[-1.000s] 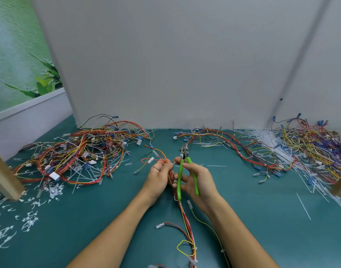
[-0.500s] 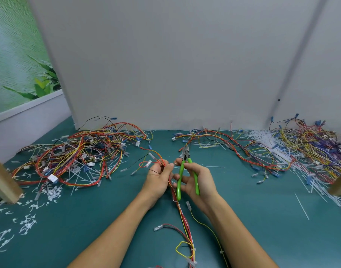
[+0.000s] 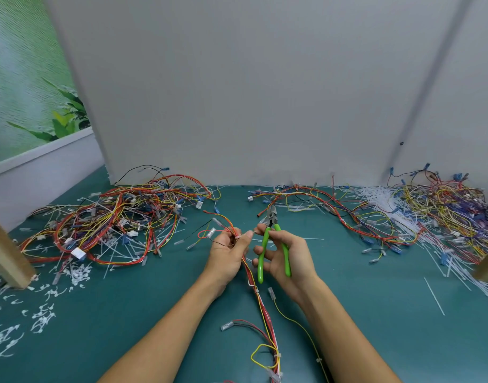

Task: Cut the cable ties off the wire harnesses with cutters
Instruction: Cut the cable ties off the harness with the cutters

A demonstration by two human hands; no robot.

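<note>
My left hand [image 3: 227,254] grips a red, yellow and white wire harness [image 3: 261,305] that trails down the green mat toward me. A small white cable tie piece [image 3: 252,232] is pinched between my left fingertips and my right thumb. My right hand [image 3: 288,258] holds green-handled cutters [image 3: 273,250], handles apart, metal jaws pointing away from me just above the fingers. White cable ties still sit lower on the harness [image 3: 277,355].
A big tangle of harnesses [image 3: 113,217] lies at the left, another pile [image 3: 444,208] at the right with loose white ties [image 3: 381,196]. Cut tie scraps [image 3: 41,319] litter the near left. Wooden posts [image 3: 8,258] stand at both edges. A grey wall closes the back.
My hands have shifted slightly toward me and apart. The tie piece is now pinched between both hands, away from the cutter jaws.
</note>
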